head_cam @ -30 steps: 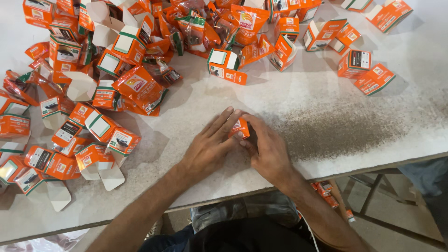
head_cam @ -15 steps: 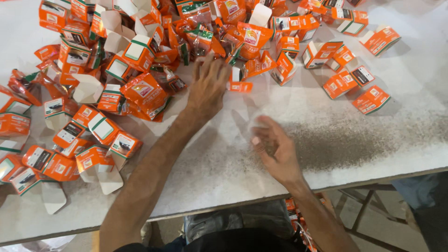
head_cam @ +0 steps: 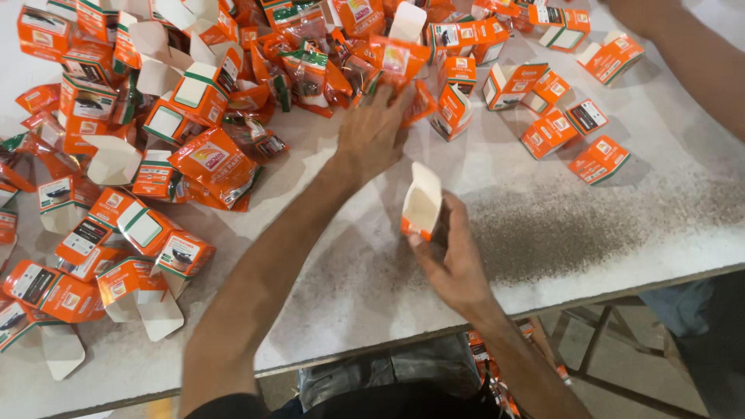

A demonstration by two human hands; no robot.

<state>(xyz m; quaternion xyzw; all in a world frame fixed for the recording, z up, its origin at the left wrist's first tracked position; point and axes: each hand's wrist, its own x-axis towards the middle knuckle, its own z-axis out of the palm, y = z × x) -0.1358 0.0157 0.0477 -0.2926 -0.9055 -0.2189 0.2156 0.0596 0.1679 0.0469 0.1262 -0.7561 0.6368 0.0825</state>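
Across a white, speckled surface (head_cam: 559,233) lies a wide heap of small orange cartons (head_cam: 202,101), filling the far left and top. Many have white inner flaps standing open; others are flattened, and glossy orange sachets (head_cam: 310,74) are mixed in among them. A looser scatter of closed cartons (head_cam: 578,128) sits at the far right, well apart from the heap. Another person's forearm (head_cam: 691,54) crosses the top right corner.

Reaching forward, the left hand (head_cam: 372,136) lies with fingers spread against the near edge of the heap, its fingertips touching an orange sachet (head_cam: 403,66); whether it grips anything cannot be told. Nearer the body, the right hand (head_cam: 454,256) is closed around the lower part of one small orange carton (head_cam: 421,203), pinching it upright just above the surface. This carton's top flap is open, showing a plain white interior, with orange printed sides below.
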